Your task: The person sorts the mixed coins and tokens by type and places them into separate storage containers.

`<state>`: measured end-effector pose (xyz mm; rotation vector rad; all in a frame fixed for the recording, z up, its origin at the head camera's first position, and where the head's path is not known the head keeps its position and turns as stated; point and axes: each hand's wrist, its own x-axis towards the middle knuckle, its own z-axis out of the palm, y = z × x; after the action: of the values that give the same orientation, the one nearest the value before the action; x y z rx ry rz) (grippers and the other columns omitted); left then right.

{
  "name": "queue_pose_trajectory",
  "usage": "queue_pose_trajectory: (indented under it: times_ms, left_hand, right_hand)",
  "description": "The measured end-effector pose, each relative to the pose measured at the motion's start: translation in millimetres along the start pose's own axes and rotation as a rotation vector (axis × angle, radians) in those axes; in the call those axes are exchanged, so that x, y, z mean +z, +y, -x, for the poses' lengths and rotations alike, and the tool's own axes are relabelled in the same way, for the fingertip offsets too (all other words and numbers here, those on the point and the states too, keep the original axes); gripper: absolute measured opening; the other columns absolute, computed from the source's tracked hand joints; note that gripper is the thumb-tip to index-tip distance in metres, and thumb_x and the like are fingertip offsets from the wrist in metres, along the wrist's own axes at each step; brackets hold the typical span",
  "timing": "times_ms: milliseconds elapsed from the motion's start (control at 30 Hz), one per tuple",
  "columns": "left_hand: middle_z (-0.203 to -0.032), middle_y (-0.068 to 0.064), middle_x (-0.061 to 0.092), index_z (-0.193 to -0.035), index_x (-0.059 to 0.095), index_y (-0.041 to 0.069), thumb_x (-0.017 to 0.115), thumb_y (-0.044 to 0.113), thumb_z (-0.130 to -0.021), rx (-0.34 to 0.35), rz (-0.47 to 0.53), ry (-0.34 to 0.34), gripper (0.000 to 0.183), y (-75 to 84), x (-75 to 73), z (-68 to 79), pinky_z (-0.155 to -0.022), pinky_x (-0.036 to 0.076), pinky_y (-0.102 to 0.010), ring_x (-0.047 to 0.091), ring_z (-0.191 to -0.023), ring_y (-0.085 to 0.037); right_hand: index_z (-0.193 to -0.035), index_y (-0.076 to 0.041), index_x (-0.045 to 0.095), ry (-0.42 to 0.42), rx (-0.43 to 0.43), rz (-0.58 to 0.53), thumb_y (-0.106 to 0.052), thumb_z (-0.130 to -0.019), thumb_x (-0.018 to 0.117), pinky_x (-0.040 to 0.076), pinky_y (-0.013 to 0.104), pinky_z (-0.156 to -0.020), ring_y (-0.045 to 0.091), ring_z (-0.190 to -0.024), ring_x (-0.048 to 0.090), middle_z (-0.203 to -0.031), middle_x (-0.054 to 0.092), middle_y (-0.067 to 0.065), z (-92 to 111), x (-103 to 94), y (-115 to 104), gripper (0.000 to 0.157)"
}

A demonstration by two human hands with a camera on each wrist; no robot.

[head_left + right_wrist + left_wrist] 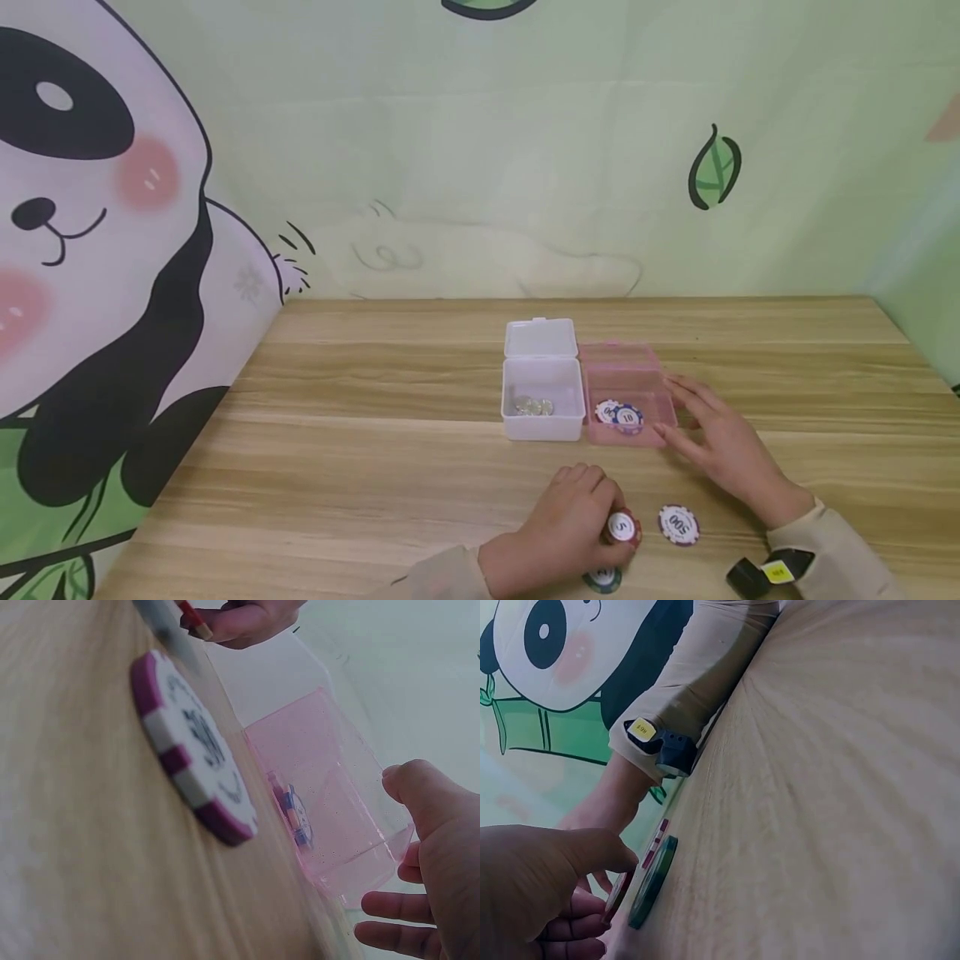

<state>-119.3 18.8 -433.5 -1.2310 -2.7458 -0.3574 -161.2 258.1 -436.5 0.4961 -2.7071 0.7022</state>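
Note:
My left hand (566,521) pinches a red poker chip (622,526) marked 5 between thumb and fingers, low over the table. Just below it a green poker chip (604,581) lies flat, partly covered by the hand. To the right lies a purple-and-white poker chip (678,525) marked 500. Resting against the right side of the pink clear box (647,435), my right hand (731,454) has its thumb at the front corner and its fingers extended along the side. Inside that box are a blue poker chip (627,418) and a white-faced one (604,411) overlapping.
A white box (542,428) with its lid (540,339) tipped back stands against the pink box's left side. It holds several small shiny clear pieces (534,407). Behind the wooden table (360,483) hangs a panda-printed cloth (450,167).

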Motion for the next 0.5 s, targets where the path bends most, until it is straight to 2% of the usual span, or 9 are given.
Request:
queue_pose_trajectory:
  times_ms: [233, 500]
  left_hand:
    - [-0.085, 0.012, 0.053, -0.089, 0.059, 0.02, 0.072, 0.047, -0.078, -0.004, -0.009, 0.055, 0.032, -4.2, -2.7, -2.3, -0.073, 0.034, -0.014, 0.046, -0.08, -0.003]
    - [-0.085, 0.011, 0.05, -0.088, 0.057, 0.02, 0.072, 0.044, -0.079, 0.001, -0.011, 0.095, 0.03, -7.4, -11.9, -5.8, -0.078, 0.037, -0.016, 0.045, -0.081, -0.004]
  right_hand:
    - [-0.137, 0.002, 0.047, 0.004, -0.006, -0.002, -0.025, -0.088, 0.068, 0.058, 0.046, -0.074, 0.028, -0.085, 0.067, -0.139, 0.048, 0.021, -0.7, 0.8, 0.2, 0.06]
    - [-0.141, 0.001, 0.043, -0.044, 0.043, -0.018, -0.028, -0.09, 0.066, 0.057, 0.047, -0.078, 0.034, -0.092, 0.067, -0.141, 0.044, 0.021, -0.8, -0.4, 0.2, 0.063]
